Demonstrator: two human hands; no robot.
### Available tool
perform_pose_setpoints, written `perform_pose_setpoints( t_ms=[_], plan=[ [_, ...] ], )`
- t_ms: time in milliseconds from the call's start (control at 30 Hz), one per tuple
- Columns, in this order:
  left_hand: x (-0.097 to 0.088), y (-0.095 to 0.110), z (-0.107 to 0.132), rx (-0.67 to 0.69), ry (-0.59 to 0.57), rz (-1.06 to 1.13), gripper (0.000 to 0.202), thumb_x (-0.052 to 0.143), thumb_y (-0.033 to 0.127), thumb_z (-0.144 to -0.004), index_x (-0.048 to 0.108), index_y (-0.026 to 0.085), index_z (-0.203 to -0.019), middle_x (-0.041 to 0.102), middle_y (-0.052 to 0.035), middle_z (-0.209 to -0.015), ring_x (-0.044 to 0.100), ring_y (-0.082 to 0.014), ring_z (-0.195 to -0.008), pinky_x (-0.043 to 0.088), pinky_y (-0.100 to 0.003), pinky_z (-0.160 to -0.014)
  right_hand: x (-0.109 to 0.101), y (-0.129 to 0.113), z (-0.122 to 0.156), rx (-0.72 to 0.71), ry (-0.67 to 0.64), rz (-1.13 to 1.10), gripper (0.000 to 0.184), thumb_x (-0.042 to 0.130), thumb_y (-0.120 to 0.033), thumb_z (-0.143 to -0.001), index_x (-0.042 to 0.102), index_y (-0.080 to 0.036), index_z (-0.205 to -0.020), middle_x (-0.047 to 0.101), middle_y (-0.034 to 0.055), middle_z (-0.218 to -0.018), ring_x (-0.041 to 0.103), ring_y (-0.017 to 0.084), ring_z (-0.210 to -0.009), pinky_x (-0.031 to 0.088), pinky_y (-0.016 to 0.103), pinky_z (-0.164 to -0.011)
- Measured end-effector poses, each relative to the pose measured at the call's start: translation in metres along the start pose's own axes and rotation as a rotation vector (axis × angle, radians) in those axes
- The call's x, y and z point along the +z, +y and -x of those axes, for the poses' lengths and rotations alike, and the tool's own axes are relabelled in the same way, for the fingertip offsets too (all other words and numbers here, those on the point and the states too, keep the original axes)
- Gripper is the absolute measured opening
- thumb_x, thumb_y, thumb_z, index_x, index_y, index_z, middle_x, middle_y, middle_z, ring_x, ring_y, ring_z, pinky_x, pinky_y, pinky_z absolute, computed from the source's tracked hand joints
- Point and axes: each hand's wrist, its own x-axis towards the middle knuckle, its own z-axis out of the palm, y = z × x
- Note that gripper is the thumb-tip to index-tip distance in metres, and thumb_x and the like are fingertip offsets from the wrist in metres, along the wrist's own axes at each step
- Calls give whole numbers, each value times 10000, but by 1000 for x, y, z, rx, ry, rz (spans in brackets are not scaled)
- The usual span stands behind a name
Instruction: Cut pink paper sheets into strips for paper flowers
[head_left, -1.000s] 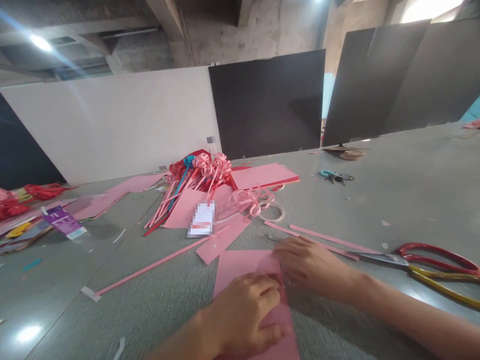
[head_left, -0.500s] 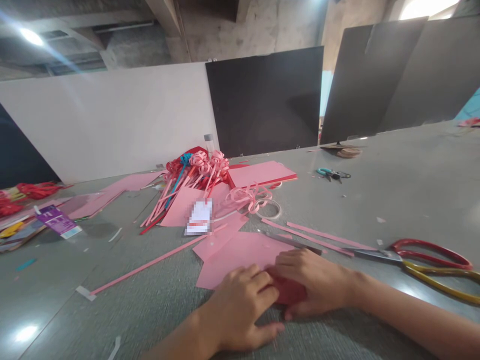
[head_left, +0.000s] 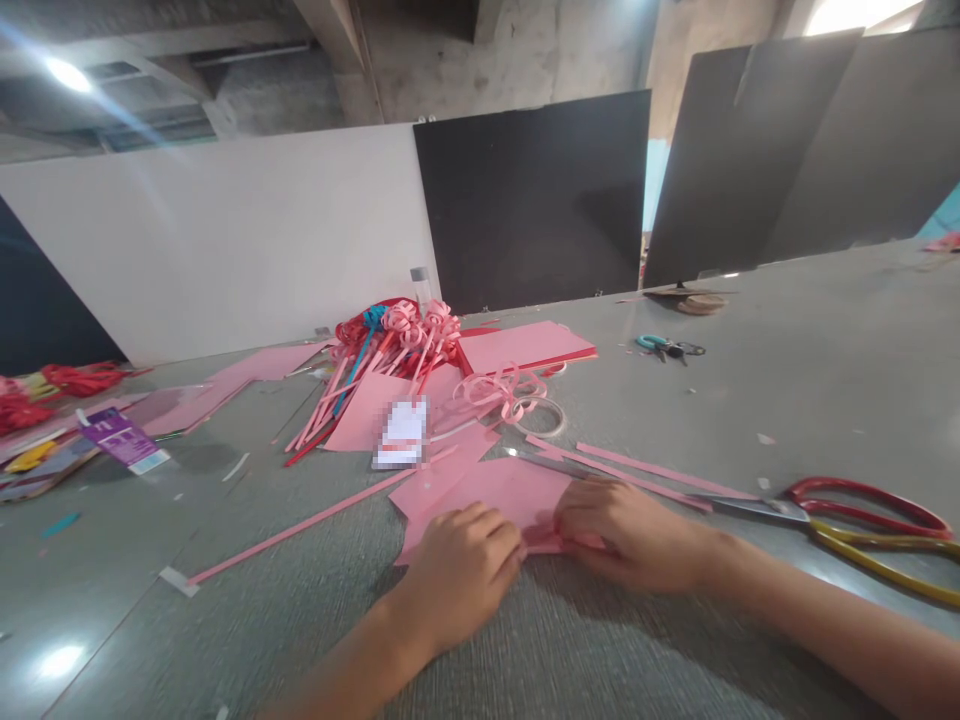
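A sheet of pink paper [head_left: 480, 490] lies on the grey table, its near edge under both hands. My left hand [head_left: 469, 565] is closed at that edge, fingers curled over the paper and thumb hidden. To its right, my right hand [head_left: 619, 535] pinches the paper's near edge, which looks turned up or rolled there. Just beyond the right hand lies a thin metal blade or ruler [head_left: 551, 462], partly covered by the hand. Narrow pink paper strips [head_left: 660, 470] run beside it. Large scissors [head_left: 795, 510] with red and yellow handles rest by my right forearm.
Several curled paper flowers on stems [head_left: 397, 330] are piled near the white board. A roll of tape [head_left: 551, 418], pink sheets [head_left: 525, 347] and teal-handled pliers [head_left: 667, 347] lie farther back. A purple carton [head_left: 124, 440] is at left. A long strip [head_left: 300, 530] stretches leftward.
Both hands have closed in on the paper's near edge and moved slightly away from me. The thumbs, stretched out earlier, are now tucked in. The darker red fold between the hands no longer shows.
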Motion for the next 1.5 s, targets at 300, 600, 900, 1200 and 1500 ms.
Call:
perform_pose_setpoints(
  t_ms=[300,600,900,1200,1500],
  plan=[
    [3,-10,1,-248,-73,267,140,514,236,-837,514,178,-710,534,13,-780,520,-146,-799,383,-246,-673,6,9,-2,253,22,-213,95,577,-167,-803,646,-174,-739,599,42,-978,543,148,-896,430,262,-773],
    [2,-14,-1,-368,-98,176,187,490,261,-852,558,176,-700,541,-7,-793,549,-160,-792,375,-259,-655,16,9,-1,409,66,-140,83,613,-177,-768,639,-174,-689,582,58,-1025,541,180,-911,441,315,-778],
    [-3,-15,0,-294,-196,47,284,416,297,-895,555,174,-680,544,-3,-737,567,-150,-701,357,-250,-611,18,15,4,387,53,-120,164,632,-233,-760,599,-173,-611,579,37,-1035,524,192,-953,415,348,-829],
    [-1,-8,6,-261,-197,74,249,405,232,-887,562,183,-700,566,-4,-744,560,-160,-749,346,-257,-626,12,17,3,376,9,-89,185,647,-297,-748,617,-181,-607,591,20,-1016,533,184,-931,402,344,-820],
    [3,-13,5,-245,-202,93,233,434,242,-882,552,186,-690,564,4,-736,552,-147,-708,320,-253,-599,7,13,0,392,-26,-94,132,677,-321,-730,657,-217,-652,586,5,-1021,533,192,-954,395,344,-846]
  ],
)
